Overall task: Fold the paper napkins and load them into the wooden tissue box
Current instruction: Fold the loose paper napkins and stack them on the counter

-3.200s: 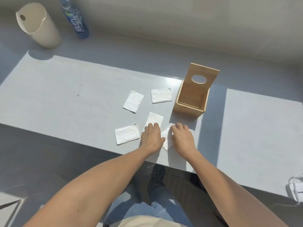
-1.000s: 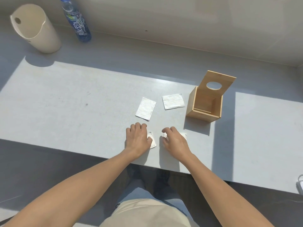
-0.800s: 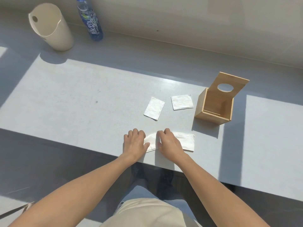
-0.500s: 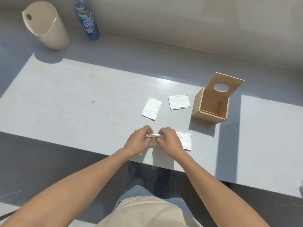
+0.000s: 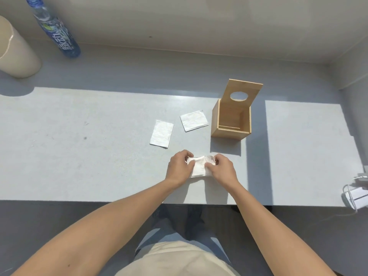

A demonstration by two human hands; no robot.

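Note:
My left hand (image 5: 177, 168) and my right hand (image 5: 222, 167) both pinch a white stack of folded napkins (image 5: 199, 166), held between them just above the grey table (image 5: 79, 156). Two more folded white napkins lie flat further back: one (image 5: 161, 133) to the left, another (image 5: 194, 120) beside the box. The wooden tissue box (image 5: 231, 120) stands open behind my right hand, its lid with an oval hole tipped up at the back. Its inside looks bare from here.
A beige bin (image 5: 16, 50) and a blue-labelled water bottle (image 5: 57, 30) stand at the far left by the wall. A white charger with cable (image 5: 356, 194) lies at the table's right edge. The near table edge runs just below my wrists.
Both hands gathered the napkins near the table's front into one stack and lifted it between them. The two far napkins and the box stayed in place; the camera shifted.

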